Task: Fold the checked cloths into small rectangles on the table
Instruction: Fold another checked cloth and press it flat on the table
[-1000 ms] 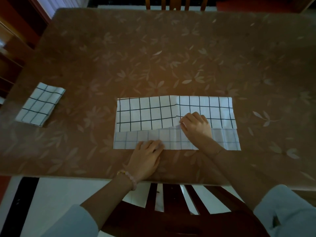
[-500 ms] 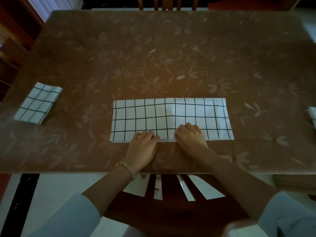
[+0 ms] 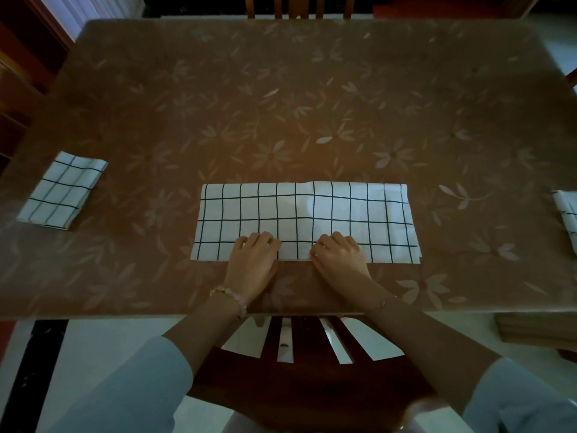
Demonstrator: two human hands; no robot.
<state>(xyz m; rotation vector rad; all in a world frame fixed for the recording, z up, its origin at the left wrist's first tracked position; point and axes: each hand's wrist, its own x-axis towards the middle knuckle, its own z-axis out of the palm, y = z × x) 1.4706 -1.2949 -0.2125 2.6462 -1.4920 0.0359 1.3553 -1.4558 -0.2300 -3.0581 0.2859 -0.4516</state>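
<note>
No writing shows. The white checked cloth, a long folded strip, lies mid-table. The left hand and right hand press flat on its near edge, fingers curled, gripping nothing.

A home dining room: a large table under a flower-patterned cover, wooden chairs at its near and far sides, tiled floor.

cloth at right edge: cut off by frame, only a corner shows, fold state unreadable
long cloth near edge: hidden under fingers of left hand and right hand
layers beneath fingertips: can't count
chair: lower part blocked by arms
</note>
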